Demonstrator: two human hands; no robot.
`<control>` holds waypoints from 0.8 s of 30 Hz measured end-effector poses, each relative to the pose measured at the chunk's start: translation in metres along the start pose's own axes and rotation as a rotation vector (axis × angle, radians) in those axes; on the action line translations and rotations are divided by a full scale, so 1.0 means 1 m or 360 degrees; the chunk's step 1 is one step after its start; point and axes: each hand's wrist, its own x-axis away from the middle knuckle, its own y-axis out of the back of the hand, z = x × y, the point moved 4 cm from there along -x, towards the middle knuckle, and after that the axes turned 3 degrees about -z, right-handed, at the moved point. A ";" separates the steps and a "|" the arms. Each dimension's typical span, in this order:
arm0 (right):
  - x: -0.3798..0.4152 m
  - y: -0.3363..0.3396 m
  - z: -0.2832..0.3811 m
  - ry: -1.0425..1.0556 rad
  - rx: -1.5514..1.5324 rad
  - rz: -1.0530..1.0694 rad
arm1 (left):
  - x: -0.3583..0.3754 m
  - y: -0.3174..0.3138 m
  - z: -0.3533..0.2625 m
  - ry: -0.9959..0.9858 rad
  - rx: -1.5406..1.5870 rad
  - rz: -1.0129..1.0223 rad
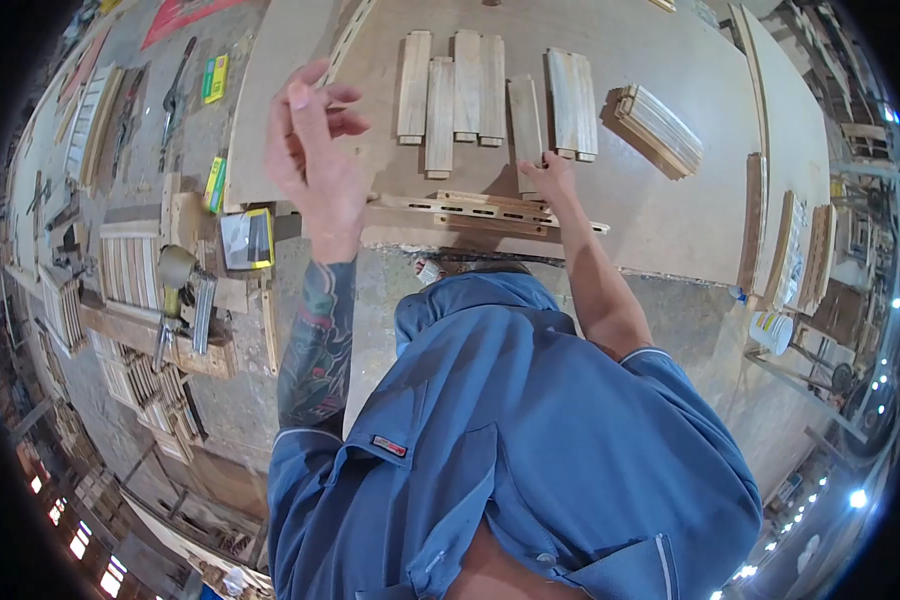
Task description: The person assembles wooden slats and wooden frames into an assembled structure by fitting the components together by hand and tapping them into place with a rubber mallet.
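Observation:
My left hand (pixel 315 160) is raised over the left part of the workbench, fingers loosely bent and apart, with nothing visible in it. My right hand (pixel 550 182) pinches the near end of a wooden slat (pixel 526 120) lying on the bench top. To its left lie several similar wooden slats (pixel 440 110), side by side and staggered. A pair of slats (pixel 571 100) rests just right of my right hand. Closer to me, slotted wooden rails (pixel 470 208) lie crosswise along the bench's front edge.
A stack of slats (pixel 660 130) lies angled on the workbench (pixel 670 215) at right. Long wood pieces (pixel 755 220) line its right side. A white bucket (pixel 771 331) stands at lower right. On the left are a yellow-edged box (pixel 247 240) and slatted wooden panels (pixel 130 268).

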 end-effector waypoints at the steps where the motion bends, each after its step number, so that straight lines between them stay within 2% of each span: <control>1: -0.002 0.002 -0.001 -0.0013 -0.0005 -0.0016 | 0.000 0.000 0.000 -0.0006 -0.0008 -0.0011; 3: -0.003 0.002 -0.006 -0.0167 -0.0305 0.0233 | 0.001 -0.001 -0.002 -0.0009 -0.0018 0.0010; 4: -0.008 -0.003 -0.010 -0.0017 -0.0359 0.0106 | 0.002 -0.002 -0.002 -0.0018 -0.0027 0.0003; 7: -0.010 -0.002 -0.015 -0.0129 -0.0577 0.0084 | 0.004 -0.003 -0.004 -0.0047 -0.0060 0.0009; 10: -0.018 -0.008 -0.023 -0.0102 -0.0601 0.0189 | 0.004 -0.003 -0.002 -0.0108 -0.0132 0.0046; 14: -0.025 -0.012 -0.028 0.0003 -0.0673 0.0144 | 0.008 -0.005 -0.006 -0.0159 -0.0258 0.0075; 23: -0.029 -0.012 -0.027 -0.0104 -0.0834 0.0162 | 0.015 -0.004 -0.008 -0.0215 -0.0305 0.0076; 24: -0.028 -0.008 -0.023 -0.0114 -0.0698 0.0214 | 0.015 -0.004 -0.008 -0.0215 -0.0311 0.0076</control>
